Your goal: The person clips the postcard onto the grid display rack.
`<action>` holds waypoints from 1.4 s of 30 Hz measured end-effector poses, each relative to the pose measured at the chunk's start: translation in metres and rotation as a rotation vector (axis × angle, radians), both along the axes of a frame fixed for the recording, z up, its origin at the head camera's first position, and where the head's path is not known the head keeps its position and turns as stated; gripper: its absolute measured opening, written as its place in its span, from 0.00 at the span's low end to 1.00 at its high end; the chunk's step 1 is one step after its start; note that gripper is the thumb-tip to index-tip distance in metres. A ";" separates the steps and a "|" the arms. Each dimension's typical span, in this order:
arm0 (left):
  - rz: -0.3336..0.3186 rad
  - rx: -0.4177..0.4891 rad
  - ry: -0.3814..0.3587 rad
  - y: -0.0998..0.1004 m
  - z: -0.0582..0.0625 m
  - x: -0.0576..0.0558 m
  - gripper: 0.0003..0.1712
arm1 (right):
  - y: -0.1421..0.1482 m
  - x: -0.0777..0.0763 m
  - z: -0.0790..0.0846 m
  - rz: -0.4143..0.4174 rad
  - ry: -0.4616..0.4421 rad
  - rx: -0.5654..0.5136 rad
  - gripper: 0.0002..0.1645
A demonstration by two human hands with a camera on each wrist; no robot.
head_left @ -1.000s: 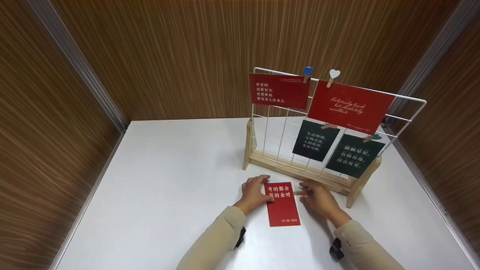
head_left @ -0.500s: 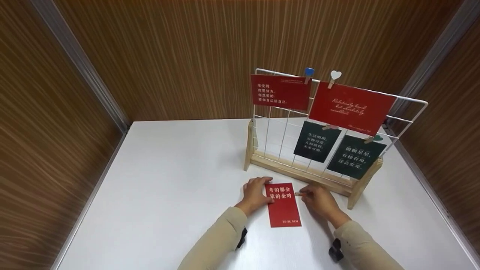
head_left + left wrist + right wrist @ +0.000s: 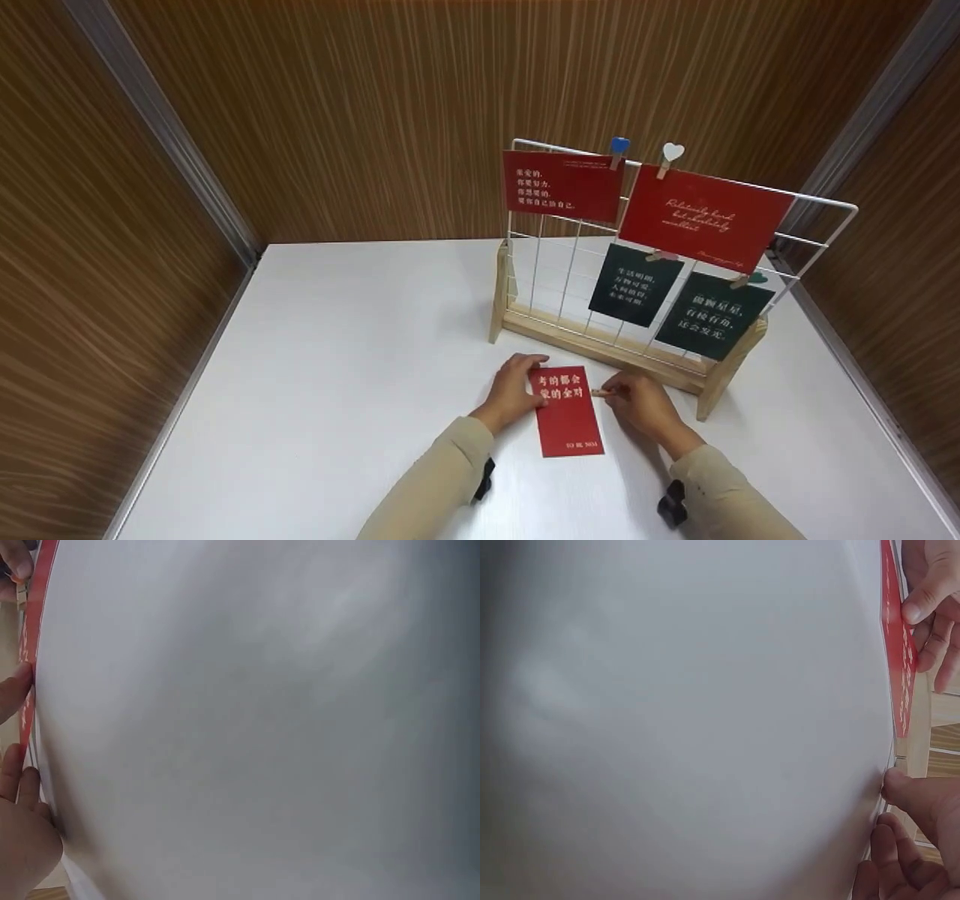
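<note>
A red card [image 3: 568,424] with white lettering lies on the white table in front of the wire stand. My left hand [image 3: 511,386] holds its left edge, thumb over the printed face and fingers at the top left corner. Just off the card's right edge, my right hand [image 3: 643,405] pinches a small wooden clothespin [image 3: 598,392], its tip pointing at the card. In the left wrist view the clothespin [image 3: 21,598] shows a bit of orange beside the fingers. The right wrist view has the left thumb [image 3: 919,609] pressed on the card.
Behind the hands stands a white wire grid [image 3: 568,259] on a wooden base [image 3: 600,347]. Clothespins with hearts hold two red cards [image 3: 705,217] and two dark green cards [image 3: 636,285] on it. Wood-grain panels [image 3: 375,120] enclose the table [image 3: 337,375].
The right hand's fingers have drawn together round the clothespin, which has moved slightly toward me. The left hand stays on the card. The whole head view has shifted a little.
</note>
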State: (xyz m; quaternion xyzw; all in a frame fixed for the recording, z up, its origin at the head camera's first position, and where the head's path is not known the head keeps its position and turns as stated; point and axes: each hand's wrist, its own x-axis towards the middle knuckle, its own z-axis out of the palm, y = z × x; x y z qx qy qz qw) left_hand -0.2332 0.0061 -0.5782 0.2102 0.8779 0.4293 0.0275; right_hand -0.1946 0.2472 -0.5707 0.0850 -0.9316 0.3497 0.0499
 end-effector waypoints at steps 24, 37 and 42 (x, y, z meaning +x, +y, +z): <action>0.060 0.275 -0.246 0.000 0.005 -0.001 0.36 | -0.002 0.002 0.006 -0.058 -0.062 -0.156 0.08; 0.054 0.365 -0.317 -0.004 0.010 -0.002 0.33 | -0.008 -0.004 0.015 -0.101 -0.031 -0.273 0.11; 0.054 0.399 -0.329 -0.007 0.014 -0.006 0.32 | -0.012 -0.009 0.021 -0.137 -0.010 -0.329 0.12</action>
